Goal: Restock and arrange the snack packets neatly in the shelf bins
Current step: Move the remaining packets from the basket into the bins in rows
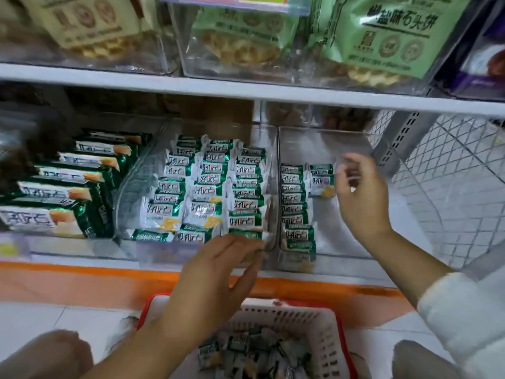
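Small green-and-white snack packets (203,187) fill the middle clear bin (128,192) in three rows. My left hand (218,272) reaches to its front right corner, thumb and fingers closed on a packet (247,234) there. The right clear bin (352,255) holds one row of packets (293,203) along its left wall and two packets (322,181) beside it further back. My right hand (360,198), blurred, pinches the right edge of those. The rest of that bin is bare.
A white plastic basket (314,324) with a red rim sits on the floor below, holding several loose packets (246,354). Larger green packs (68,187) stand at the left. Bagged biscuits (382,36) fill the upper shelf. Wire mesh (451,192) closes the right side.
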